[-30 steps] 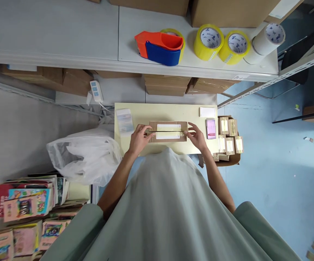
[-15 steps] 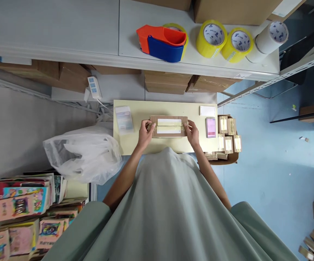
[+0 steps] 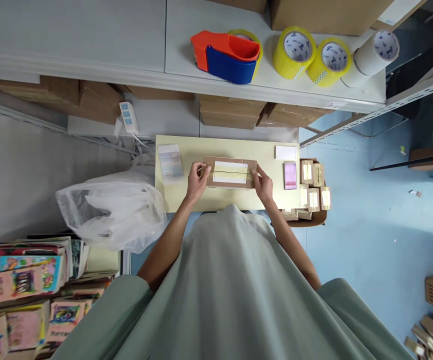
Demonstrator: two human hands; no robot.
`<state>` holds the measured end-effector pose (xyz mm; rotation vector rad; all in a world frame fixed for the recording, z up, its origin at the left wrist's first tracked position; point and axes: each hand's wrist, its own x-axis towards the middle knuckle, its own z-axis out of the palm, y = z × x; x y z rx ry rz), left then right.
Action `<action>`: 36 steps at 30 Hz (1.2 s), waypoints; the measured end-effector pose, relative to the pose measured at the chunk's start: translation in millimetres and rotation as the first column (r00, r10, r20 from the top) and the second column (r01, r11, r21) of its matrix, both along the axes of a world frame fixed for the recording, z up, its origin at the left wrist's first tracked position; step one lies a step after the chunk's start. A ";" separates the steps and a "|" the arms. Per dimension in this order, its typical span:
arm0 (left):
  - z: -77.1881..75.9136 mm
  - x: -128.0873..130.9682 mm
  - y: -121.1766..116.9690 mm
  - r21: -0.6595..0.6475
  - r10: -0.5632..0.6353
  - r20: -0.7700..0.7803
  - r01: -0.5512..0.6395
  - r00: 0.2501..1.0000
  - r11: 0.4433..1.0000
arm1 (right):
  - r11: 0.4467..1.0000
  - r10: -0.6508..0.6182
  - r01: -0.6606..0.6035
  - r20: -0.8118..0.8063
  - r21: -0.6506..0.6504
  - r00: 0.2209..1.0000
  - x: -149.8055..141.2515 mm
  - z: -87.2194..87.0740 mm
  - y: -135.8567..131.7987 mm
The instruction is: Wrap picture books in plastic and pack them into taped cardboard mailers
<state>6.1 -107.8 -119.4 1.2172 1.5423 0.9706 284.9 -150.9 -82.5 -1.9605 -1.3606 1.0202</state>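
the left hand [image 3: 197, 182] grasps one end of the cardboard box [image 3: 230, 172], on or just over the pale table [image 3: 182, 197]. its flaps look closed, sealing unclear; the right hand [image 3: 264, 188] grasps the other end.

Tape rolls [image 3: 289, 62] and cartons [image 3: 310, 16] suggest a packing room.

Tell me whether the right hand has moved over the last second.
Yes: the right hand has moved left, farther from the right edge of the table.
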 end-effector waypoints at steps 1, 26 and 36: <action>-0.1 -1.0 -6.8 0.012 0.005 0.001 -0.005 1.000 1.000 | 1.000 -0.001 0.001 0.025 -0.019 1.000 -0.5 1.2 -7.1; -44.2 9.6 -9.2 -0.013 -0.064 -0.222 0.062 0.973 0.998 | 0.991 0.101 -0.082 0.185 -0.106 0.978 11.6 -48.9 10.9; -48.9 20.4 -21.1 0.027 0.057 -0.317 -0.051 0.947 0.998 | 0.959 0.266 -0.200 0.390 -0.200 0.882 -6.0 -58.6 -7.3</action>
